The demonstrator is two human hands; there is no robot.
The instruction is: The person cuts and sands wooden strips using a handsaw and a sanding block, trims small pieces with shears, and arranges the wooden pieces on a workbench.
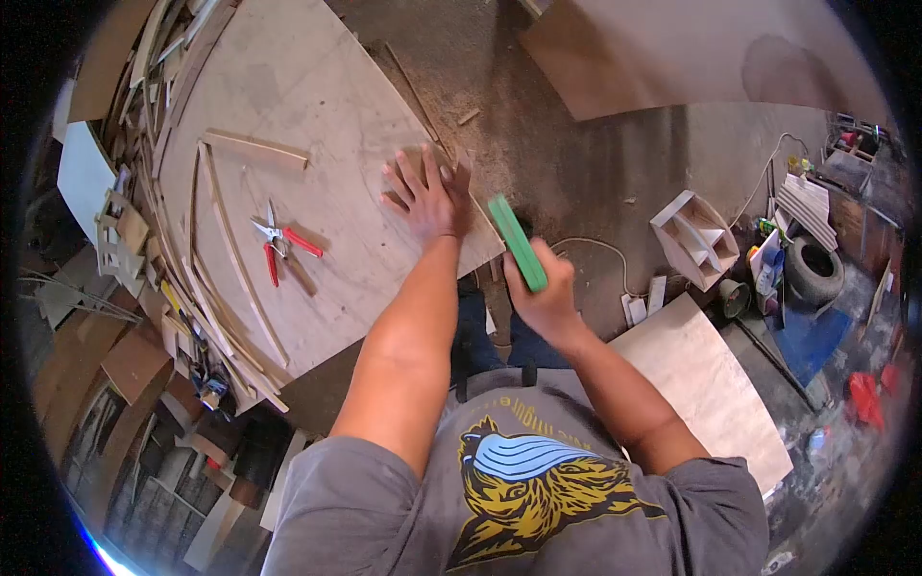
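My left hand [429, 200] lies flat near the edge of a large plywood sheet [317, 106], fingers spread. My right hand [549, 300] is closed around one end of a long green block [519, 244], just off the sheet's right edge. The block is held at a slant, its far end pointing up and to the left. On the sheet, left of my left hand, rest red-handled cutters [278, 240]. Thin wood strips [230, 240] are laid beside them, and a shorter strip [255, 149] touches their upper end.
Piled wood offcuts [144, 182] line the sheet's left side. Another panel [706, 58] stands at the upper right. To my right are a wooden box with dividers [695, 240], a tyre [813, 273] and a pale board [711, 384]. A cord [615, 252] crosses the floor.
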